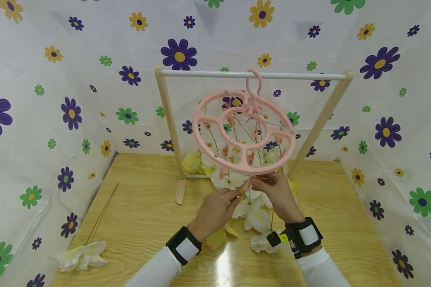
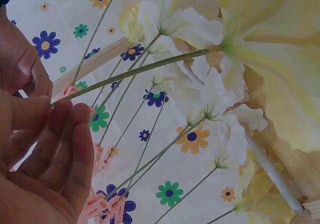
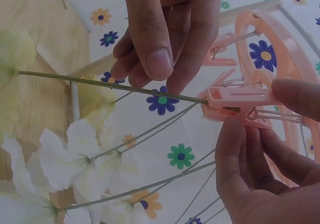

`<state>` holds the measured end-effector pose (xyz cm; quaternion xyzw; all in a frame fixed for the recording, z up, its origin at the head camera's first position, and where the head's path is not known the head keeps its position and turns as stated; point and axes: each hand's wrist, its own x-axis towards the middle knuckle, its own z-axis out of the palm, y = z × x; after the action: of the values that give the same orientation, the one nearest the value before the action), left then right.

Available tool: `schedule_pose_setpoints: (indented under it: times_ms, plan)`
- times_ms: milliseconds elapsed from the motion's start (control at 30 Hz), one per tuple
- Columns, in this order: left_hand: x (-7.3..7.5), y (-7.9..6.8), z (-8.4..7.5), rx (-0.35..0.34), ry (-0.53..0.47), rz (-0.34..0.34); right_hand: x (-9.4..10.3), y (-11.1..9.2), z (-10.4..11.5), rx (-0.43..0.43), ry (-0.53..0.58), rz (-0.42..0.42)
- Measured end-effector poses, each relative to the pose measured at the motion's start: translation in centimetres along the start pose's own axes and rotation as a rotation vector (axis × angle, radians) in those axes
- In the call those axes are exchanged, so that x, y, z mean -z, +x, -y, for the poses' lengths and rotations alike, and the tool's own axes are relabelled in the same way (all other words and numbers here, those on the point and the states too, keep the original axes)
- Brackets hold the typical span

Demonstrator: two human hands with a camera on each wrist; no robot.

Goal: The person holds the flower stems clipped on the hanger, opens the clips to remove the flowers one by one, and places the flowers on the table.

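A round pink clip hanger (image 1: pixel 244 157) hangs by its hook, with several white and pale yellow artificial flowers dangling from its pegs. Below its near rim, my left hand (image 1: pixel 215 209) pinches the thin green stem (image 2: pixel 135 72) of a yellow flower (image 2: pixel 280 49) between thumb and fingers. That flower hangs head down, low over the table. My right hand (image 1: pixel 278 195) pinches a pink peg (image 3: pixel 240 102) between thumb and fingers. The stem's tip is right at the peg's mouth in the right wrist view. Petals of white flowers (image 1: pixel 255 217) hang just behind both hands.
A white rod (image 1: pixel 208 74) on wooden posts (image 1: pixel 170 119) carries the hanger. One white flower (image 1: pixel 82 257) with a long stem lies at the left of the wooden table (image 1: pixel 140 223). Flower-printed cloth (image 1: pixel 93 48) encloses the back and sides.
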<state>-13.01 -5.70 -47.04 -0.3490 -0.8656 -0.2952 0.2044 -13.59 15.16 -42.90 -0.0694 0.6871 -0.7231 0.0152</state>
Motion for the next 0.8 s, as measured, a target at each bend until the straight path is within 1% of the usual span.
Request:
schedule_pose_setpoints:
  times_ms: [233, 333, 433, 600, 733, 800]
  plan:
    - [0.0, -0.1, -0.1, 0.054, -0.03, 0.002, -0.3, -0.1, -0.1, 0.036, 0.058, 0.033]
    - [-0.1, -0.1, 0.0, 0.073, -0.033, 0.013, -0.5, -0.1, -0.1, 0.03, 0.037, 0.03]
    - [0.0, -0.1, 0.0, 0.081, -0.025, 0.022, -0.6, -0.1, 0.1, 0.022, -0.013, 0.021]
    - [0.5, 0.0, -0.4, 0.055, 0.022, 0.021, -0.9, -0.1, 0.3, 0.021, -0.083, -0.034]
    - [0.9, 0.0, -0.7, 0.021, 0.065, 0.019, -0.9, -0.1, 0.4, 0.017, -0.108, -0.078]
    - [1.1, -0.1, -0.7, 0.016, 0.086, 0.027, -0.9, -0.2, 0.4, 0.017, -0.115, -0.086]
